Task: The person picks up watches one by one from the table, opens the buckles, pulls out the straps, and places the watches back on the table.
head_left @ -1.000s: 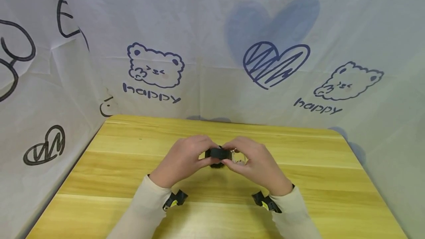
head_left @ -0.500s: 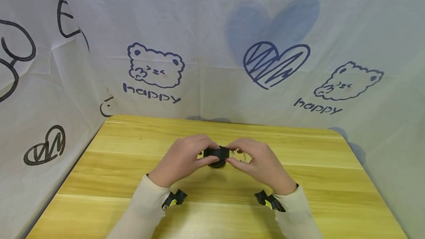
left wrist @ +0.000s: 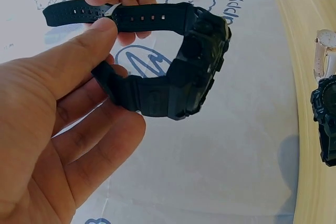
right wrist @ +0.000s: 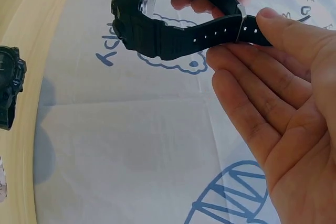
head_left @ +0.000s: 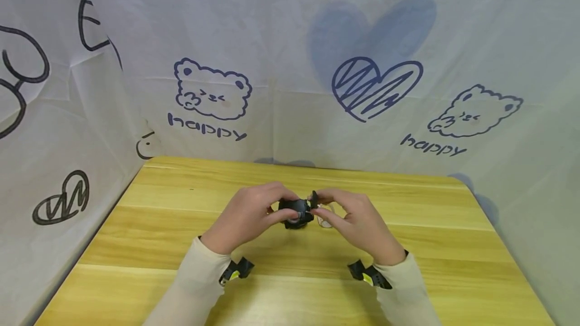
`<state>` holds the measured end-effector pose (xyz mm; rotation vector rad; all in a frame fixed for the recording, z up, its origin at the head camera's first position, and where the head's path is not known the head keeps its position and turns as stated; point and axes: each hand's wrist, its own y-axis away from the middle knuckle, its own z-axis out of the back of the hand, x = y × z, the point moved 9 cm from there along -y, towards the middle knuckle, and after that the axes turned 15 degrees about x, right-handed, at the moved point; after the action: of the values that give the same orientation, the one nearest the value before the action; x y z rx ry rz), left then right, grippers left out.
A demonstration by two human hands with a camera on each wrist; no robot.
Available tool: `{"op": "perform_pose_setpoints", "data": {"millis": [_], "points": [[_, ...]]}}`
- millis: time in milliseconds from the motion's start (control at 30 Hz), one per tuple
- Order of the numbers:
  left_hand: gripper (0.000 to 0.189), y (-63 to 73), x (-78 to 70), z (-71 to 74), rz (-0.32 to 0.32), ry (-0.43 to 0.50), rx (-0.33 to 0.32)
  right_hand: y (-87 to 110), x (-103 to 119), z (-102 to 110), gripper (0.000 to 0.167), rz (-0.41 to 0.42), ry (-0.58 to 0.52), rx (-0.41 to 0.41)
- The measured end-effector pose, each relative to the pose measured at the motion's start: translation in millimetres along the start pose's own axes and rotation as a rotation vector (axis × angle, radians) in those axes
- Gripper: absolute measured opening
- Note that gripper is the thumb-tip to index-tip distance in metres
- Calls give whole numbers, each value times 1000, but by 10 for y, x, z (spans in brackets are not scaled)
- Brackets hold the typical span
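Both hands hold one black sports wristwatch [left wrist: 197,61] above the table, its strap bent into a loop and its case facing away from the palms. My left hand [head_left: 249,218] grips the strap near the buckle between thumb and fingers. With thumb and fingertips, my right hand [head_left: 355,220] pinches the perforated strap end [right wrist: 257,31]. A pale metal buckle bar [right wrist: 241,23] crosses the strap between the two hands. In the head view, fingers cover part of the watch.
On the wooden table [head_left: 299,296], a second black wristwatch [left wrist: 326,111] lies beside a pale-strapped watch [left wrist: 320,59]. The pale watch [head_left: 324,221] shows partly behind the right hand. A printed white cloth [head_left: 281,130] hangs behind the table's back edge.
The right hand has shifted slightly right, and the strap end it pinches now stands up, turned away from the rest of the strap. The left hand has stayed almost in place.
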<state>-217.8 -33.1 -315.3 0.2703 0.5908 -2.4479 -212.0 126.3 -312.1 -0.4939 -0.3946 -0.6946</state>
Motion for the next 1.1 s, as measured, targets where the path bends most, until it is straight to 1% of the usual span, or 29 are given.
{"op": "perform_pose_setpoints", "data": {"millis": [167,367,433,600,667,767,900,1000,1100], "points": [[27,5,-1,-11,5,-1,23,-5,7,-24,25,19,5,10],[29,10,-16,-59,-17,-21,59,-16,28,-78,24,43,81,41],[29,11,-10,-80,-16,-25,68,-18,36,-89,24,58,101,39],[26,12,4,-102,-7,-43,80,-26,56,-104,24,85,111,35],[24,12,7,-103,-4,-42,83,-27,50,-109,24,78,113,38],[24,10,9,-99,1,-32,89,-24,20,-118,24,47,102,52],[25,6,18,-87,6,-19,95,-22,-16,-121,24,6,58,71],[26,3,18,-62,1,-21,76,-22,-23,-108,25,-1,33,68],[27,-2,-3,-30,-11,-32,44,-11,-23,-79,26,4,36,45]]}}
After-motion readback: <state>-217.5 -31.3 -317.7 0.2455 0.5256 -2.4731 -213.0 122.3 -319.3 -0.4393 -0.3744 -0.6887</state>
